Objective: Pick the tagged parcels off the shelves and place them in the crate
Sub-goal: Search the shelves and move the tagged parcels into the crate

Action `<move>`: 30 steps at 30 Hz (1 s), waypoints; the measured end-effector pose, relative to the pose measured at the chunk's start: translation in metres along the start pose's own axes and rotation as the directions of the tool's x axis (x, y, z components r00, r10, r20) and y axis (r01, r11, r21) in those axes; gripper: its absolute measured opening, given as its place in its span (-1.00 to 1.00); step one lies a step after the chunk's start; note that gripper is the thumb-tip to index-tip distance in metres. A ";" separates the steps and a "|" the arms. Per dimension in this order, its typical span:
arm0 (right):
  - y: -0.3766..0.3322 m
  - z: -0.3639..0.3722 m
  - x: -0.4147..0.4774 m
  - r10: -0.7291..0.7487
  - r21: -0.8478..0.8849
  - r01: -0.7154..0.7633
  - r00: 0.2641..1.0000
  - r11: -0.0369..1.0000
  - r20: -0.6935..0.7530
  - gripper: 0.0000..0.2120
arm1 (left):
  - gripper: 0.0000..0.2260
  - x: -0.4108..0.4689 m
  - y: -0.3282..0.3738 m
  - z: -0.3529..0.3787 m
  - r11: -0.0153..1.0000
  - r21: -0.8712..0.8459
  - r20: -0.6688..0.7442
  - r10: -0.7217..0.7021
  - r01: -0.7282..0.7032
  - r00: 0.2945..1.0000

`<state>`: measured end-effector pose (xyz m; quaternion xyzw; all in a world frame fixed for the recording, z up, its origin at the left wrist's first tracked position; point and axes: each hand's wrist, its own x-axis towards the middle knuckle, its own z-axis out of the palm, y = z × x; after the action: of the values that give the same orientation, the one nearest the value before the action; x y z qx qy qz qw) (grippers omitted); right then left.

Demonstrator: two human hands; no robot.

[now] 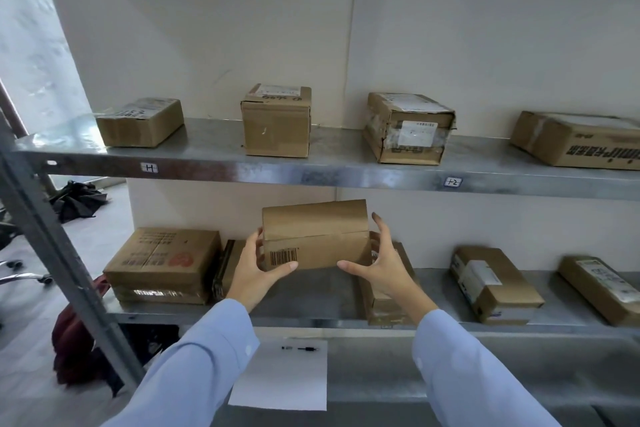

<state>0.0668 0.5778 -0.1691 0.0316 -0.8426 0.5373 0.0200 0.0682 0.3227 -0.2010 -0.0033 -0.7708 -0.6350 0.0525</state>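
Fingers (284, 266) of my left hand (256, 263) and right hand (381, 263) clasp the parcel (313, 236) by its ends, just above the lower shelf (311, 291). I'd keep it level, drawing straight out.

Two arms in view, both in long sleeves of pale blue shirt cloth, smooth weave, lightly creased. Left sleeve (194, 367) ends in a closed cuff at the wrist; one small pale button (248, 350) shows on it. Right sleeve (467, 374) is the same cloth, with its cuff snug at the wrist. Left hand (258, 270) and right hand (384, 267) are bare beyond the cuffs.
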 end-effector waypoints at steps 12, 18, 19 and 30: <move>0.011 0.000 0.000 0.046 -0.002 -0.046 0.998 0.999 0.040 -0.08 | -0.18 -0.007 -0.009 -0.004 0.996 -0.077 0.025 -0.032 0.034 0.999; 0.009 0.004 0.001 0.055 0.008 -0.055 0.998 0.998 0.017 -0.10 | -0.29 -0.006 -0.008 -0.003 0.997 -0.080 -0.024 0.003 -0.005 1.000; 0.008 0.004 0.001 0.047 0.007 -0.047 0.999 0.999 0.006 -0.09 | -0.28 -0.006 -0.008 -0.004 0.997 -0.067 -0.032 0.022 -0.024 0.999; 0.010 0.006 -0.001 -0.005 -0.140 0.006 1.000 0.990 0.010 -0.16 | -0.29 0.004 -0.003 -0.014 0.990 0.094 -0.049 0.113 -0.108 0.992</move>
<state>0.0672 0.5763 -0.1806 0.0352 -0.8781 0.4768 0.0195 0.0649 0.3084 -0.2015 -0.0265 -0.7958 -0.5953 0.1084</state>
